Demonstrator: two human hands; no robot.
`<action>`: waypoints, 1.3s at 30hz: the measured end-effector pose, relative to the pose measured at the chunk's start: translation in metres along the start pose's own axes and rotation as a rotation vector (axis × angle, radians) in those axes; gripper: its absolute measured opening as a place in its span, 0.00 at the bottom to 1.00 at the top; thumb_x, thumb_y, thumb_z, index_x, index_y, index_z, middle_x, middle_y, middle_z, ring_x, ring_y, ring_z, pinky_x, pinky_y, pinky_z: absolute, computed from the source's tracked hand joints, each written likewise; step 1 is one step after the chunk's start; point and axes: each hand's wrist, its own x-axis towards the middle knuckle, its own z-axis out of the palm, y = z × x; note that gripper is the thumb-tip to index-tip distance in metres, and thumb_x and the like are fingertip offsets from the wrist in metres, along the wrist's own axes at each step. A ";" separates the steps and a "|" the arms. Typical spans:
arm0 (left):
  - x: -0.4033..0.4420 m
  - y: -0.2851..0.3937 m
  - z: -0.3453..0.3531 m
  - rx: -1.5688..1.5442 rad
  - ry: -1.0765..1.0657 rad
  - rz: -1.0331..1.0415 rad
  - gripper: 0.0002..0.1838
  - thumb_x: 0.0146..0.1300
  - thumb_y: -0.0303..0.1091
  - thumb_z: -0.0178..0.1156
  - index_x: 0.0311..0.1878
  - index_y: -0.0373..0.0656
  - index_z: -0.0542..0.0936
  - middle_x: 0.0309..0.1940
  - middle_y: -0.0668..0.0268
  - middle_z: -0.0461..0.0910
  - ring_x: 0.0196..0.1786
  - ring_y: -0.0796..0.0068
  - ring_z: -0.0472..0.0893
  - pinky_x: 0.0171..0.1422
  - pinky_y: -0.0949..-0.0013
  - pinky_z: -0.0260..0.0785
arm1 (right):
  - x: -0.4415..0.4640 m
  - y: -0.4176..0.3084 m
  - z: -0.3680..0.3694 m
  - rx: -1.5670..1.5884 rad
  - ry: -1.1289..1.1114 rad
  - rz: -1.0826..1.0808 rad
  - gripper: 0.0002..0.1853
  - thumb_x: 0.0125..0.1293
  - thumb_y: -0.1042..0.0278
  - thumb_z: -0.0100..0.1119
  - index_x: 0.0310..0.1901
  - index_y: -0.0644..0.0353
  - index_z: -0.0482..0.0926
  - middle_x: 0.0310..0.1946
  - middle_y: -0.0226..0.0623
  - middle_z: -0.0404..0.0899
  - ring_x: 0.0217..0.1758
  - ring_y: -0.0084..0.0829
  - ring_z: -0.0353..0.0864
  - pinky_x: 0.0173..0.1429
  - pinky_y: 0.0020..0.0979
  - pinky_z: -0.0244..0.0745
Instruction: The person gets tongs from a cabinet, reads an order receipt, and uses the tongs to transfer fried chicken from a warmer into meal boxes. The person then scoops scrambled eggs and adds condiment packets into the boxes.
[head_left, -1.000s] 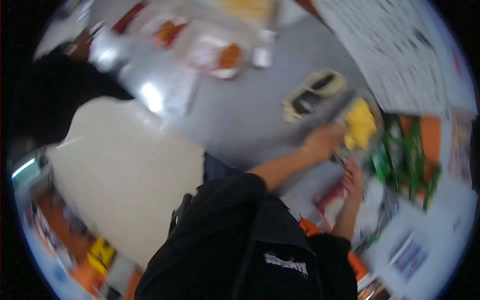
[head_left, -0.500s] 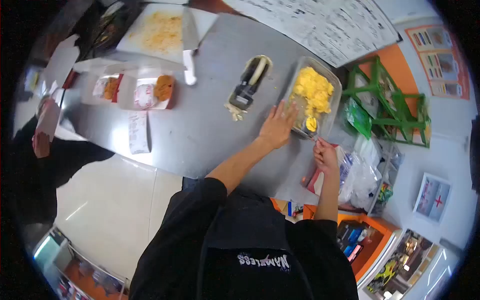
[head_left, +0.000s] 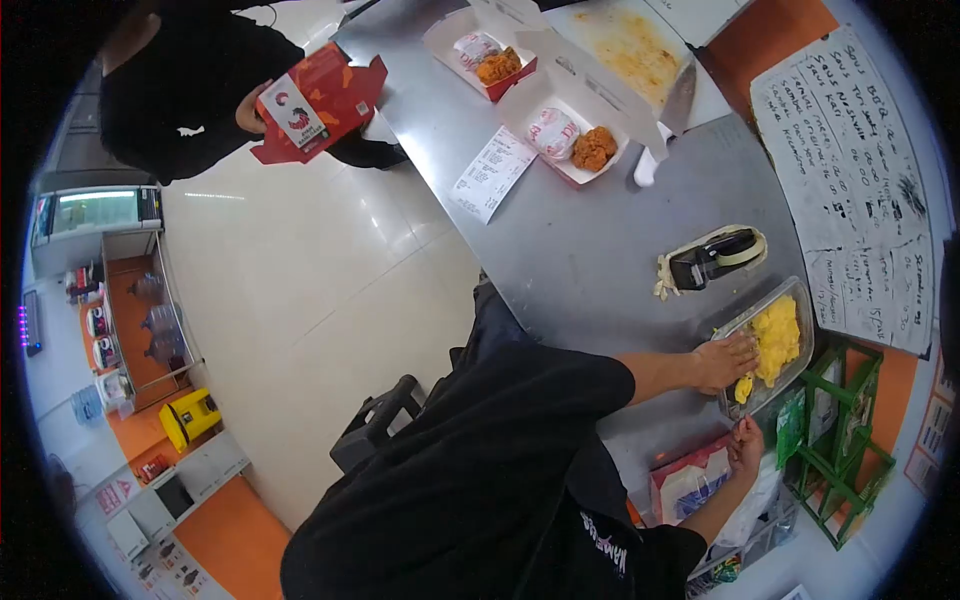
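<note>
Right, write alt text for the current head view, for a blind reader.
A person's left hand lies over the rim of a tray of yellow food, the right hand, fingers closed, by its corner. Across the metal counter sit two open food boxes; another person's hand holds a red box.

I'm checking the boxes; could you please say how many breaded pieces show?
2: one piece in the nearer box, one piece in the farther box; more may be hidden.
</note>
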 end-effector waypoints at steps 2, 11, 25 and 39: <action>-0.001 -0.002 -0.003 0.010 0.000 -0.008 0.43 0.53 0.41 0.59 0.71 0.37 0.56 0.73 0.55 0.54 0.77 0.56 0.45 0.79 0.51 0.33 | 0.003 0.002 0.000 0.023 0.008 -0.014 0.04 0.69 0.73 0.48 0.43 0.58 0.69 0.18 0.26 0.63 0.09 0.15 0.54 0.08 0.19 0.50; -0.003 0.001 -0.007 -0.071 0.004 -0.005 0.44 0.52 0.39 0.60 0.71 0.36 0.54 0.73 0.54 0.53 0.77 0.56 0.46 0.79 0.53 0.34 | -0.002 0.007 -0.008 0.070 0.000 -0.100 0.05 0.65 0.76 0.49 0.42 0.59 0.69 0.18 0.29 0.64 0.09 0.16 0.53 0.06 0.18 0.49; -0.239 -0.106 -0.260 -0.515 0.568 -0.872 0.14 0.63 0.29 0.57 0.52 0.41 0.77 0.32 0.60 0.84 0.35 0.70 0.84 0.42 0.67 0.76 | -0.022 -0.106 0.270 -0.086 -0.356 -0.168 0.12 0.70 0.68 0.50 0.50 0.65 0.71 0.19 0.24 0.62 0.13 0.13 0.53 0.13 0.17 0.48; -0.214 -0.276 -0.360 0.349 -0.164 -0.780 0.11 0.52 0.39 0.65 0.34 0.42 0.82 0.33 0.58 0.83 0.35 0.56 0.83 0.40 0.57 0.76 | 0.044 -0.120 0.516 -0.191 -0.362 -0.188 0.25 0.69 0.66 0.53 0.65 0.68 0.63 0.23 0.29 0.67 0.18 0.16 0.60 0.17 0.20 0.57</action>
